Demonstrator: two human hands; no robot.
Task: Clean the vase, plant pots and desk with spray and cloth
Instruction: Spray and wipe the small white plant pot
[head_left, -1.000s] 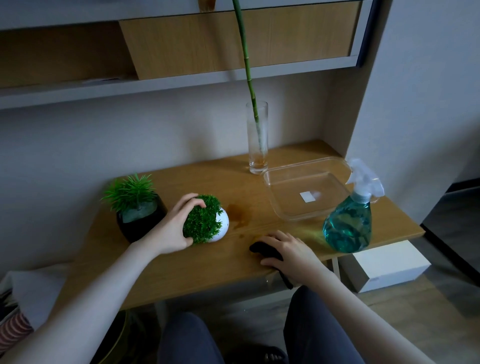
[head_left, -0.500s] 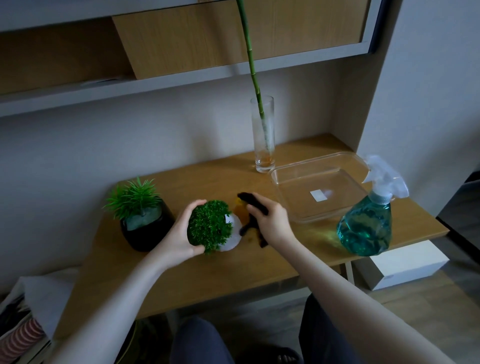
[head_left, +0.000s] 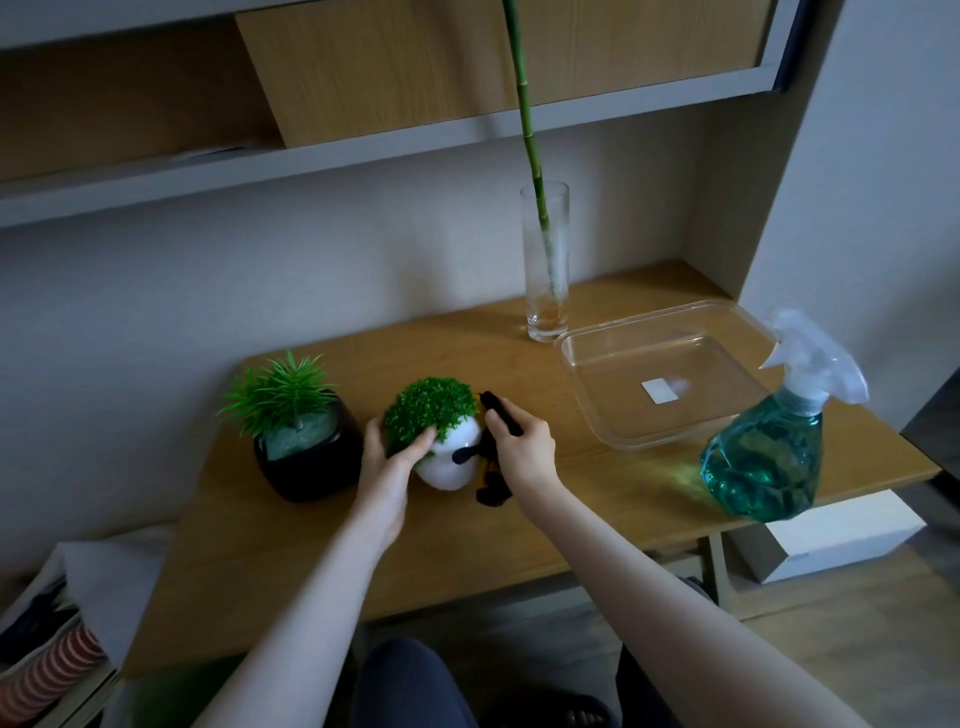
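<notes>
A small white round pot (head_left: 451, 462) with bushy green foliage sits tilted on the wooden desk (head_left: 597, 499). My left hand (head_left: 389, 462) grips its leafy top from the left. My right hand (head_left: 519, 447) holds a dark cloth (head_left: 491, 457) against the pot's right side. A black pot (head_left: 311, 457) with a spiky green plant stands to the left. At the back stands a tall glass vase (head_left: 545, 270) with a green stalk. The blue-green spray bottle (head_left: 769, 447) stands at the right.
A clear plastic tray (head_left: 597, 410) lies between the vase and the spray bottle. Shelves hang above the desk. A white box (head_left: 841, 540) sits on the floor at the right, and a bag with striped items (head_left: 47, 670) at the lower left.
My right hand has carried the cloth from the desk's front edge up to the white pot's side. My left hand has kept hold of the pot. The camera moved closer.
</notes>
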